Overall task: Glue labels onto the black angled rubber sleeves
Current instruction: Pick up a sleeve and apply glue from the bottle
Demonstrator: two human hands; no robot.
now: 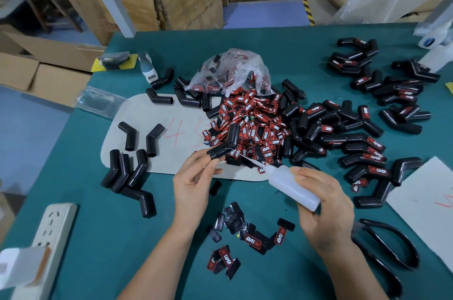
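Two hands work at six o'clock. Left hand (193, 177) pinches a bare sleeve (224, 144) by one end, tilting its face towards the nozzle; right hand (321, 201), fingers wrapped, aims the glue bottle (293, 187). Labels (250, 118) wait heaped at twelve.

Left hand (193, 182) pinches an angled rubber sleeve (224, 144); right hand (323, 204) aims a glue bottle (291, 183) at it above the green table (122, 238).

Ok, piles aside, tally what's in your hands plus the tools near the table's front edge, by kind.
Black angled rubber sleeve, in left hand: 1
Glue bottle, in right hand: 1
Black-handled scissors: 1
White power strip: 1
Total: 4
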